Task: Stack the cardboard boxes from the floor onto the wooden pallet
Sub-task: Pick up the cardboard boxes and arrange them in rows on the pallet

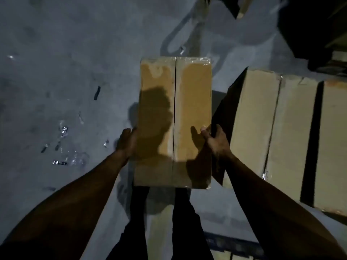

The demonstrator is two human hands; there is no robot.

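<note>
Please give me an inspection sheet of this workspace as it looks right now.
Surface: grey concrete floor, stained.
Job's things: taped cardboard box carried between both hands; more boxes side by side on the right; pallet not clearly seen.
Clutter: tape and plastic scraps on the floor at left.
Grippers: left hand holds the box's left side; right hand grips its right edge, thumb on top.
Cables: nothing seen.
Surroundings: dim light; dark shape at upper right, too dark to identify.

3 boxes (174, 117), 2 hands (126, 141).
</note>
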